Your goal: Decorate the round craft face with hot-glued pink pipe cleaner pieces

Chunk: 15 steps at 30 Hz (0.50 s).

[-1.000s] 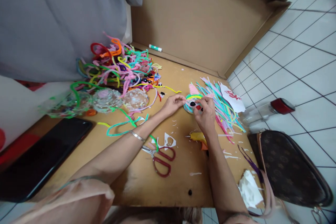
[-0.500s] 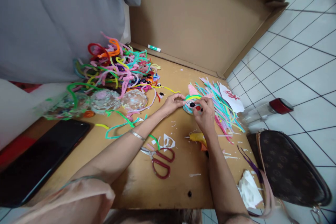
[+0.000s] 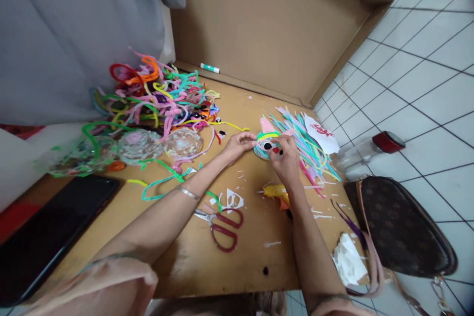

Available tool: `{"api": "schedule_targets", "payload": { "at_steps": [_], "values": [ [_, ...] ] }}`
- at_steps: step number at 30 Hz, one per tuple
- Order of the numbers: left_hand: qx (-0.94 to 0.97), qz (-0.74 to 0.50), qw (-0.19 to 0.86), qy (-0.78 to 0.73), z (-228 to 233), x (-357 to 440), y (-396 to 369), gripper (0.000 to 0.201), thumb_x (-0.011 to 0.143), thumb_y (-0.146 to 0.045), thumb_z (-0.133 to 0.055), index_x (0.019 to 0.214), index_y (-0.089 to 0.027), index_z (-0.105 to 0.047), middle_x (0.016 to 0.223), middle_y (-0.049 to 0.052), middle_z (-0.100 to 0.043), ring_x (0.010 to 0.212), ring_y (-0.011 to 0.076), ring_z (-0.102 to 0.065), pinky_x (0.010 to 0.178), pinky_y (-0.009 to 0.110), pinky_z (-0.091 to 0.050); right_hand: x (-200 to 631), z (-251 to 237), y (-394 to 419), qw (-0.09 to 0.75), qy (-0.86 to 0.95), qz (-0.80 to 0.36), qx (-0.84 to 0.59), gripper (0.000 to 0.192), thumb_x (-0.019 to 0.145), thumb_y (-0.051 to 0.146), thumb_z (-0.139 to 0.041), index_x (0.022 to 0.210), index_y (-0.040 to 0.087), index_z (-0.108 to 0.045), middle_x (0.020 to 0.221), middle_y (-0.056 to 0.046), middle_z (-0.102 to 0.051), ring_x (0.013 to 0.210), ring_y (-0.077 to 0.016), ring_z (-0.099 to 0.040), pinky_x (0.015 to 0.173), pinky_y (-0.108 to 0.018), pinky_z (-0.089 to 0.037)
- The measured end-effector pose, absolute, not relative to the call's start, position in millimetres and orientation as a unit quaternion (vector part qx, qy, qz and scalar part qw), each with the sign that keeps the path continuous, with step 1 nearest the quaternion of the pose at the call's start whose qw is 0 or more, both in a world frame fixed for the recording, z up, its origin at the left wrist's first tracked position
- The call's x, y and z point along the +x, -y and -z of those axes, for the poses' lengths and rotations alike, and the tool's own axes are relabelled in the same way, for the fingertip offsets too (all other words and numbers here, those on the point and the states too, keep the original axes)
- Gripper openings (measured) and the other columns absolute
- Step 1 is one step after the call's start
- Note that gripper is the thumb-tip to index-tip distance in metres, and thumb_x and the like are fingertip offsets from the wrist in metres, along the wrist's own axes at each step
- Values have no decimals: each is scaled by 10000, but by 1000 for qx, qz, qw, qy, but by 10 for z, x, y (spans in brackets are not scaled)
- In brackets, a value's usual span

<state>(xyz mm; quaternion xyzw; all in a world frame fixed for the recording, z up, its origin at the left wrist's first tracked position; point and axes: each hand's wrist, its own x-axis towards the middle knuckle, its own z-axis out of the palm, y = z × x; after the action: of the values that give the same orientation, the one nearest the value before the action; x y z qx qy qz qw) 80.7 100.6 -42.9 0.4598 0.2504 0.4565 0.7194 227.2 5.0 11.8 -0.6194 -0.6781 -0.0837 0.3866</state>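
Between my hands, at the right middle of the table, is a small animal face made of pipe cleaners (image 3: 261, 152), with pink ears, a green and yellow band on top, black eyes and a red nose. My left hand (image 3: 239, 147) pinches its left edge with thumb and fingertips. Over its right side, my right hand (image 3: 286, 162) has its fingers closed on the face near the eye and covers part of it. A yellow glue gun (image 3: 274, 191) lies below the face, partly hidden by my right forearm. Red-handled scissors (image 3: 224, 227) rest open nearer me.
Tangled pipe cleaners (image 3: 148, 94) heap up at the left, beside clear plastic pieces (image 3: 183, 142) and a black phone-like slab (image 3: 55, 237). Straight pipe cleaners (image 3: 311, 145) lie to the right, near a bottle (image 3: 365, 152) and a brown bag (image 3: 403, 227). A cardboard panel (image 3: 266, 24) stands behind.
The whole view has shifted slightly, so things appear a little further left. Both hands stay on the pipe-cleaner face with nearly the same hold.
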Motion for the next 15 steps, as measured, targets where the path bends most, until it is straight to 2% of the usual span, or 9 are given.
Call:
{"api": "schedule_targets", "payload": {
  "at_steps": [15],
  "values": [
    [471, -453, 710, -261, 381, 787, -969, 490, 430, -445, -906, 722, -139, -660, 767, 7, -665, 695, 108, -576, 730, 263, -477, 2298, -100, -27, 397, 670, 50, -626, 283, 754, 136, -572, 983, 219, -716, 1082, -106, -558, 1018, -254, -579, 890, -419, -512]
  ]
}}
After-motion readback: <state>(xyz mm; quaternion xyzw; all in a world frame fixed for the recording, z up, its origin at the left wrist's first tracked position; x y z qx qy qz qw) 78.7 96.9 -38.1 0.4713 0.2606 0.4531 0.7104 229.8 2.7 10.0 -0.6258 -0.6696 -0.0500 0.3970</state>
